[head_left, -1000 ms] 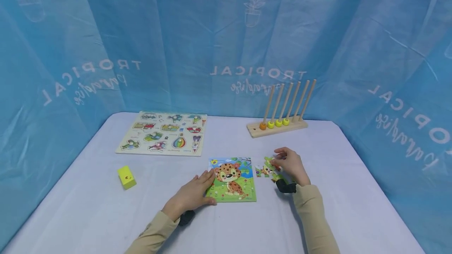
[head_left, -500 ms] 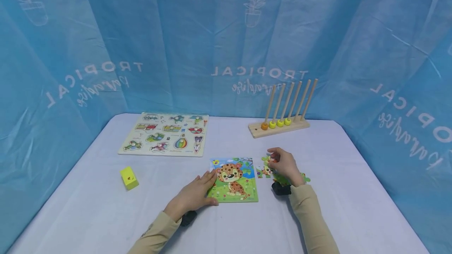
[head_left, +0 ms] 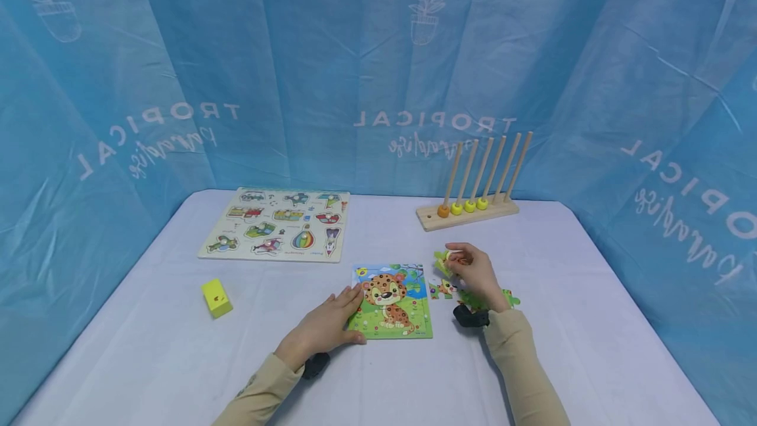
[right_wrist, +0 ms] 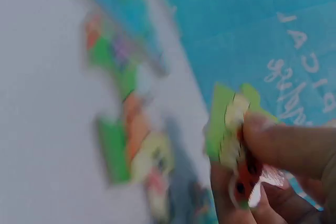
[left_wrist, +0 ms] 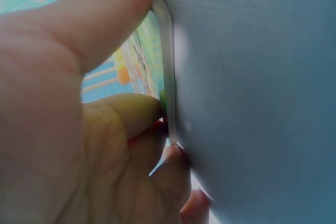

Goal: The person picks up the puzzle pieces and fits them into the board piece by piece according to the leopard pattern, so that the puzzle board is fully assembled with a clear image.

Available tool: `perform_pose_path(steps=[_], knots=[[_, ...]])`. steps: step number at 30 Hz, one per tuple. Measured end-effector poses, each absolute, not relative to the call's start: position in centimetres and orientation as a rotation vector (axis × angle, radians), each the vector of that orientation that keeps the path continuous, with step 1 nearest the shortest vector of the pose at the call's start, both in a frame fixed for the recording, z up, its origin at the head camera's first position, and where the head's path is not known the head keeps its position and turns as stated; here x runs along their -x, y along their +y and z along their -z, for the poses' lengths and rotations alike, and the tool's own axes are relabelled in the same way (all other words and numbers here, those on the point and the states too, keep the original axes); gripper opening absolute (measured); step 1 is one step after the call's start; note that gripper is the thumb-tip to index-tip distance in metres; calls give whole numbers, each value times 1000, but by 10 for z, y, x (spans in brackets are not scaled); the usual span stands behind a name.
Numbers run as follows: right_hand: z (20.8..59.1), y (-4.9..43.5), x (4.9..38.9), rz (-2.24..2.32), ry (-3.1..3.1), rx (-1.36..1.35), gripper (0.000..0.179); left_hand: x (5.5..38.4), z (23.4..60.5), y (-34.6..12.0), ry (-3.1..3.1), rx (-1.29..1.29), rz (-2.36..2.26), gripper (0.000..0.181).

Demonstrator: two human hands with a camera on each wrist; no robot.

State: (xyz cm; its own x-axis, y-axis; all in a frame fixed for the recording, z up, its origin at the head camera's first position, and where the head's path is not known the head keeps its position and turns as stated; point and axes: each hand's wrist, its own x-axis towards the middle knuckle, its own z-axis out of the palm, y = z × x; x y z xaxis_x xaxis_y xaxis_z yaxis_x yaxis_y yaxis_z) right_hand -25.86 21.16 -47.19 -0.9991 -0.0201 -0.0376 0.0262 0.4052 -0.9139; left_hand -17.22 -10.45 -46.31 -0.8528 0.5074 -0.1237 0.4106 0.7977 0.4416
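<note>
A square leopard puzzle (head_left: 387,304) lies flat in the middle of the table. My left hand (head_left: 325,324) rests along its left side, fingers extended over that edge and thumb at the lower left corner; the left wrist view shows the board's edge (left_wrist: 168,72) between thumb and fingers. Thumb and fingers of my right hand (head_left: 478,275) pinch a green jigsaw piece (right_wrist: 223,127) with cream and red-brown parts, raised off the table. Below it lie other jigsaw pieces (head_left: 443,290) right of the puzzle. More green pieces (head_left: 510,297) are partly hidden under the right hand.
A peg puzzle board (head_left: 275,225) with vehicle shapes lies at the back left. In front of it is a yellow block (head_left: 217,298). A wooden peg stand (head_left: 467,212) with orange and yellow beads stands at the back right, before a blue curtain (head_left: 331,71).
The right hand has lifted the green jigsaw piece away from the other pieces, moving slightly back. The left hand stays on the puzzle. The head view has shifted a little.
</note>
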Motion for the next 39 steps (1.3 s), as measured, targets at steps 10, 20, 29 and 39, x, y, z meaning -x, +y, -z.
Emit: perform_pose_path(steps=[10, 20, 29, 39], knots=[[470, 184, 245, 1705, 2205, 343, 37, 173, 463, -103, 2749, -735, -581, 87], [473, 139, 204, 1334, 2511, 523, 11, 170, 460, -102, 2744, -742, -577, 88], [480, 123, 194, 1036, 2835, 577, 13, 171, 460, -102, 2742, -745, -580, 87], [477, 129, 203, 1188, 2785, 545, 15, 171, 460, -104, 2753, -728, -575, 88]])
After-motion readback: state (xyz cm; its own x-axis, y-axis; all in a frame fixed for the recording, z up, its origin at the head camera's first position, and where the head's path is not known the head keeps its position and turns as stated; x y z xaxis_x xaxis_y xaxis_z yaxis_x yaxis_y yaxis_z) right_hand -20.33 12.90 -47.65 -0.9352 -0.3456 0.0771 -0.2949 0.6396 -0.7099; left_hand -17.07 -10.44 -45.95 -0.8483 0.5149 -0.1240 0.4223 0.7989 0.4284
